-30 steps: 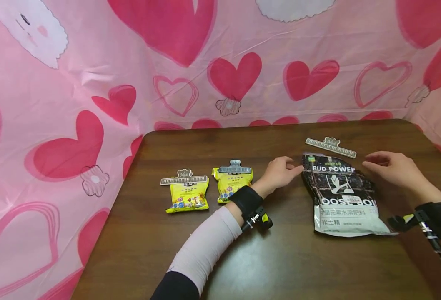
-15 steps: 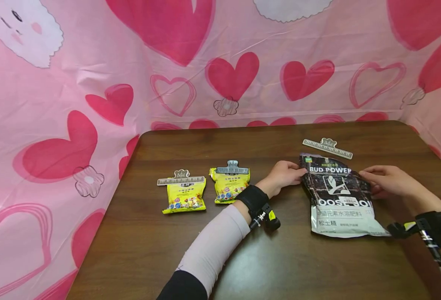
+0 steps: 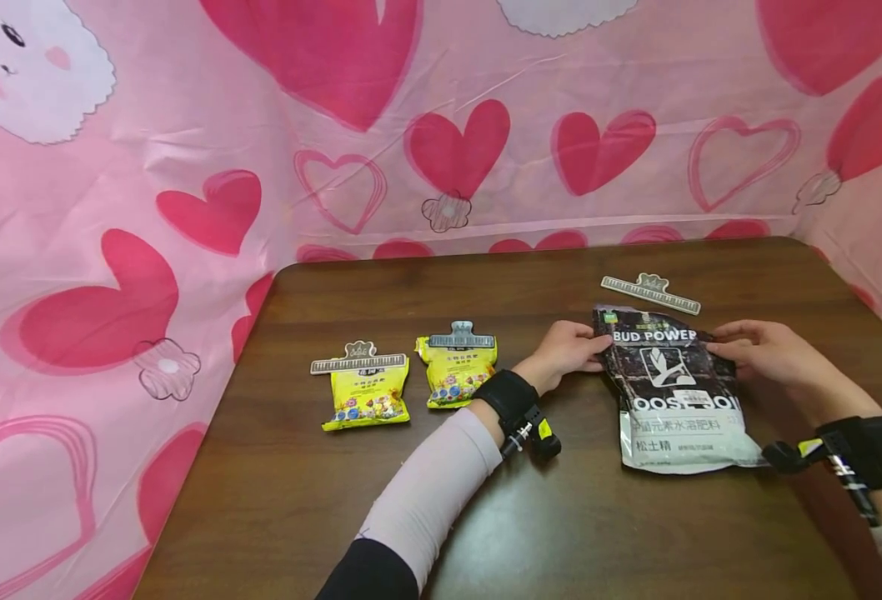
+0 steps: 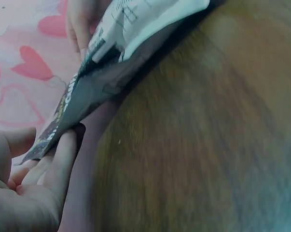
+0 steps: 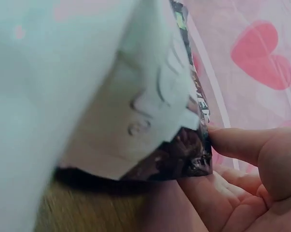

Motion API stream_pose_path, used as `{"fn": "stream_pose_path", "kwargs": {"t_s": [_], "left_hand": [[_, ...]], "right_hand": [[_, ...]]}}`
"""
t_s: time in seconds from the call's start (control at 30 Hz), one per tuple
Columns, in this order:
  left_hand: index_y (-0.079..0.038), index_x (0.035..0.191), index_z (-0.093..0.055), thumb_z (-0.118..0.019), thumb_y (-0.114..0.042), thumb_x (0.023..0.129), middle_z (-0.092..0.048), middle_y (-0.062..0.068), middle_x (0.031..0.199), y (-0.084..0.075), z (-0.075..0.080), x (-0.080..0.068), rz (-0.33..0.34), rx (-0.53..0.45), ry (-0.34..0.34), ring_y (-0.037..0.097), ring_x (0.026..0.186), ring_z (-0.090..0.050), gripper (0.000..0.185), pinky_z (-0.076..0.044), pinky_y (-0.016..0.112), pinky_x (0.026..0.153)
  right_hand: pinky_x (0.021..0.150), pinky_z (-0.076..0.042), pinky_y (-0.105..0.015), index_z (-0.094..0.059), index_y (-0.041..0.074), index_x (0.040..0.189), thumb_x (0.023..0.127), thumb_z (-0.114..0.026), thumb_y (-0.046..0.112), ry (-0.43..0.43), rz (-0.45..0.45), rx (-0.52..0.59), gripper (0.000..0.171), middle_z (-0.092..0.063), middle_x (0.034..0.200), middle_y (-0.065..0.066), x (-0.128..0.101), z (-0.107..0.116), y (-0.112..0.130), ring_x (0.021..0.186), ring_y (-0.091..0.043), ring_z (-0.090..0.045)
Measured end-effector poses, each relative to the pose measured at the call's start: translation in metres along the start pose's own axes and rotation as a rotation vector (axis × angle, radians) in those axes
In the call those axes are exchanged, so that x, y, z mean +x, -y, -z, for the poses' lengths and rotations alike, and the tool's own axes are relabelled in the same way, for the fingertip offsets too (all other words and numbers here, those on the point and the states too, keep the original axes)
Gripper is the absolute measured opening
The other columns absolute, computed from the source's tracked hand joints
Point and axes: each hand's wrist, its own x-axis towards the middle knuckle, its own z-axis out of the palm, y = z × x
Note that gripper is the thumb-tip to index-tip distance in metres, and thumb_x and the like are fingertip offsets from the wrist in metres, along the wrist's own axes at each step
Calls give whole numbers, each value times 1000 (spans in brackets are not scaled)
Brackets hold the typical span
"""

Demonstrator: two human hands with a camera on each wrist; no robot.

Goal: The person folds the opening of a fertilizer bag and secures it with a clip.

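Black-and-white "BUD POWER" soil bag (image 3: 674, 387) flat on table, top corners pinched.

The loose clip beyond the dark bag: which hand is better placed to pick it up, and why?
Probably the right hand. The loose clip lies nearer the dark bag's right corner, which that hand pinches; the left hand would reach across.

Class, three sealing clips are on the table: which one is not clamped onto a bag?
The loose clip lying on the table behind the dark BUD POWER bag; the other two each grip a yellow packet's top.
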Motion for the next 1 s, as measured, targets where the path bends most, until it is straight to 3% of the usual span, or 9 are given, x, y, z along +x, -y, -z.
{"fn": "stream_pose_path", "kwargs": {"t_s": [0.17, 0.3, 0.43, 0.63, 0.77, 0.83, 0.9, 1.0], "left_hand": [[3, 76, -65, -65, -8, 95, -62, 3, 77, -3, 5, -3, -30, 73, -26, 30, 83, -73, 22, -61, 34, 73], [4, 78, -69, -65, -8, 95, -64, 5, 75, -6, 9, -5, -35, 132, -52, 27, 79, -73, 21, -60, 32, 70], [9, 85, -71, -66, -8, 94, -70, 13, 78, -12, 15, -10, -57, 189, -77, 25, 75, -73, 20, -60, 31, 68], [-1, 63, -59, -65, -10, 95, -71, 18, 74, -25, 29, -18, -152, 326, -103, 25, 70, -74, 33, -61, 37, 70], [-9, 56, -46, -64, -11, 96, -59, 5, 54, -38, 41, -25, -199, 347, -96, 34, 76, -74, 43, -59, 45, 75], [-10, 56, -38, -63, -12, 97, -44, -1, 47, -43, 49, -29, -213, 345, -85, 38, 80, -73, 48, -59, 46, 76], [-12, 56, -34, -63, -14, 97, -35, -5, 45, -48, 56, -32, -229, 356, -84, 40, 81, -73, 50, -59, 40, 67], [-13, 58, -33, -63, -16, 97, -32, -7, 45, -57, 65, -38, -256, 371, -88, 41, 82, -73, 50, -50, 28, 53]], "right_hand": [[68, -55, -27, -41, -12, 138, 98, -60, 35, -23, 16, 23, 64, -72, 105, -11, 2, -3, 7, 78, -1, -61], [67, -56, -27, -40, -12, 139, 99, -60, 33, -35, 25, 48, 64, -73, 103, -8, 2, -6, 12, 77, -1, -62], [67, -57, -27, -38, -12, 140, 99, -61, 31, -41, 40, 96, 64, -72, 93, 7, 1, -10, 19, 75, -2, -63], [67, -58, -26, -36, -10, 142, 99, -61, 29, -64, 91, 176, 63, -64, 85, 27, -2, -17, 31, 75, -4, -66], [65, -58, -27, -40, -6, 139, 98, -62, 27, -115, 139, 220, 57, -63, 84, 30, -3, -22, 43, 73, -3, -68], [64, -58, -26, -44, -2, 136, 97, -63, 26, -147, 157, 240, 51, -65, 82, 29, -4, -24, 50, 72, -1, -67], [63, -58, -25, -46, 0, 134, 96, -65, 24, -182, 182, 250, 48, -66, 80, 27, -5, -26, 57, 70, -1, -67], [61, -57, -24, -48, 1, 133, 95, -66, 23, -239, 214, 240, 47, -66, 79, 25, -7, -28, 69, 67, 0, -65]]}}
